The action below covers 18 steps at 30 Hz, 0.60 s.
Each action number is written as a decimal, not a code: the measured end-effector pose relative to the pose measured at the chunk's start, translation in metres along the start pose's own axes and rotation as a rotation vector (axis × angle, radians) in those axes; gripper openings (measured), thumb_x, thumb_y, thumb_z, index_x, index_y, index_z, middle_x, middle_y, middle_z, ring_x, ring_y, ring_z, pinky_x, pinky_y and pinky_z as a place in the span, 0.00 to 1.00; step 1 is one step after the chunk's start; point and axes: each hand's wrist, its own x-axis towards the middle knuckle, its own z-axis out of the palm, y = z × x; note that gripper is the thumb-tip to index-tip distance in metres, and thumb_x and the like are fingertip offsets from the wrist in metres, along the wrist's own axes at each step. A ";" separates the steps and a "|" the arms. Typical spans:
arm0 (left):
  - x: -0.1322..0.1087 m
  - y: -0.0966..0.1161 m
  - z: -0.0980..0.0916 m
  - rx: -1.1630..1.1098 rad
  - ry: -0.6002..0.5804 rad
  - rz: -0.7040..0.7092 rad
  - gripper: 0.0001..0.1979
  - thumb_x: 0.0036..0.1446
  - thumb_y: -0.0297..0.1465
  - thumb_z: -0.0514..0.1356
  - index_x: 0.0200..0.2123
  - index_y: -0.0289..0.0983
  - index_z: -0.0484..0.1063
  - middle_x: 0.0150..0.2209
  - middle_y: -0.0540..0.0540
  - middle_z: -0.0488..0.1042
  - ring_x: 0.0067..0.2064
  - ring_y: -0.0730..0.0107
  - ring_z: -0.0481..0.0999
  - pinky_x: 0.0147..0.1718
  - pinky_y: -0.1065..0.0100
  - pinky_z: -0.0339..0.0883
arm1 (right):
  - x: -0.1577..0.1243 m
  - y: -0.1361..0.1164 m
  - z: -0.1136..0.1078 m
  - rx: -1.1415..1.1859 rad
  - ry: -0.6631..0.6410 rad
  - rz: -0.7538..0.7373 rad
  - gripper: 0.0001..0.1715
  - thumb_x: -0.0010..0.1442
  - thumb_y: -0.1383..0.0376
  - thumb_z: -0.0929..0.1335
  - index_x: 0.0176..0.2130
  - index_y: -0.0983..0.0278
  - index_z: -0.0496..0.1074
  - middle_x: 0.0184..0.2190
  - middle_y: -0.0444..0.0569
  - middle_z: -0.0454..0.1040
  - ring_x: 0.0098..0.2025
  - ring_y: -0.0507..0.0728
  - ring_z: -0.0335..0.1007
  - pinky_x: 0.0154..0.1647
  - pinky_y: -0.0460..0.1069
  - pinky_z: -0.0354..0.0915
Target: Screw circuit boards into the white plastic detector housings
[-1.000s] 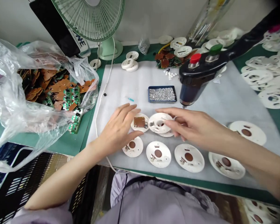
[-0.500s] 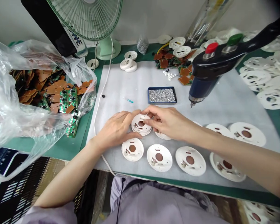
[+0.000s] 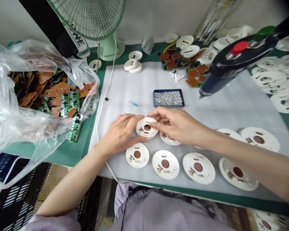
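Between both hands is a white round plastic housing (image 3: 143,124) with a brown round centre and small metal parts, tilted over another white disc underneath. My left hand (image 3: 121,133) grips its left edge, thumb near the lower rim. From the right, my right hand (image 3: 170,122) has its thumb on the housing's face and its fingers curled behind the far rim; whether it pinches anything small is hidden. Similar housings (image 3: 165,173) lie in two rows on the white mat, some partly covered by my right forearm. Just beyond the hands sits a blue tray (image 3: 154,102) of small screws.
A hanging electric screwdriver (image 3: 215,81) points down at the right. Beside the mat stands a clear plastic bag (image 3: 33,120) of circuit boards. A fan (image 3: 110,48), more boards (image 3: 192,81) and piled white discs (image 3: 286,102) line the back and right. A small blue-handled tool (image 3: 134,104) lies on the mat.
The hanging screwdriver has swung right and a little up. My hands stay on the same housing with hardly any movement; the view has shifted slightly.
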 end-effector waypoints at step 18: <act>0.008 0.020 -0.008 0.090 -0.056 0.162 0.11 0.69 0.33 0.55 0.40 0.34 0.75 0.43 0.46 0.80 0.53 0.60 0.76 0.50 0.59 0.69 | -0.025 -0.010 0.021 -0.764 0.077 -0.225 0.16 0.58 0.79 0.56 0.31 0.71 0.71 0.33 0.53 0.63 0.26 0.48 0.44 0.24 0.48 0.39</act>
